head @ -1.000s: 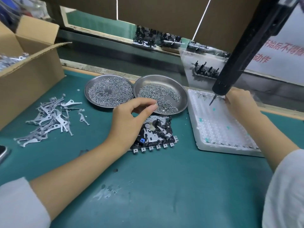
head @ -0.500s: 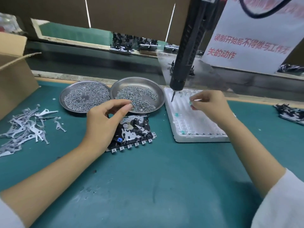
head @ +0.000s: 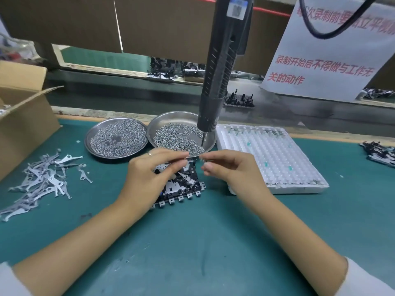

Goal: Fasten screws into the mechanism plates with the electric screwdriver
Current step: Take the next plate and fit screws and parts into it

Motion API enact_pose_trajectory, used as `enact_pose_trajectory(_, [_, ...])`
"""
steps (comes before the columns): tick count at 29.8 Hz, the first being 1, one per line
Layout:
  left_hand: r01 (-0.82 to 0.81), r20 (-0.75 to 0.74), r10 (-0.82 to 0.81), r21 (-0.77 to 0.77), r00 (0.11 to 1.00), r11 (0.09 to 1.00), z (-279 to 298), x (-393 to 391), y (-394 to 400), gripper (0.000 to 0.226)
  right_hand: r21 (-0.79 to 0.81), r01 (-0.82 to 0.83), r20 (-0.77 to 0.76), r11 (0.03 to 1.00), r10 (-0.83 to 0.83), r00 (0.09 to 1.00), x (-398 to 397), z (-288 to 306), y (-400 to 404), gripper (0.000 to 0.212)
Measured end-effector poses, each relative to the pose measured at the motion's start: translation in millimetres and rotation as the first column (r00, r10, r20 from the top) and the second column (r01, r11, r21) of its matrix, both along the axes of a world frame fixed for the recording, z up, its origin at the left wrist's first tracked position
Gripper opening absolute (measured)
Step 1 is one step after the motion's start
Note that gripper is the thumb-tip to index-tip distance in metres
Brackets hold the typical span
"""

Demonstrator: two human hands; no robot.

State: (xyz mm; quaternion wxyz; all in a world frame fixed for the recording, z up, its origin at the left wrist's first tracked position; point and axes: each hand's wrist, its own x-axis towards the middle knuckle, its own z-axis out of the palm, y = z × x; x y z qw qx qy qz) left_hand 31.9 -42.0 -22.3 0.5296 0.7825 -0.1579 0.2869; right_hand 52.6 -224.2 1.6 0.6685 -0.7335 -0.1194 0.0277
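Okay: electric screwdriver [head: 222,67] hangs unheld over the right screw dish [head: 181,133]. Mechanism plate [head: 181,184] lies on the tabletop [head: 203,242]; rigid, grip its edges. Your left hand [head: 154,174] and right hand [head: 230,167] hover above it, fingertips pinching; blurred, can't tell what.

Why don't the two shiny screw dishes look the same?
The left dish has screws spread nearly all over, with a bare patch in the middle; the right dish keeps its screws towards the near side, leaving the far part bare. The hanging screwdriver covers part of the right dish, not the left one. Both are round metal dishes side by side on the green mat.
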Motion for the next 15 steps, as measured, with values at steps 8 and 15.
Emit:
enact_pose_trajectory(8, [0.052, -0.012, -0.052, 0.039, 0.999, 0.998, 2.6, -1.5, -1.9, 0.022, 0.039, 0.005, 0.101, 0.999, -0.009, 0.995, -6.4, -4.0, 8.0, 0.024])
enact_pose_trajectory(15, [0.079, 0.006, -0.08, 0.079, 0.997, 0.994, 4.1, 0.1, -0.9, 0.018, 0.133, -0.006, 0.024, 0.991, 0.003, 1.0, -4.7, -6.4, 9.3, 0.022])
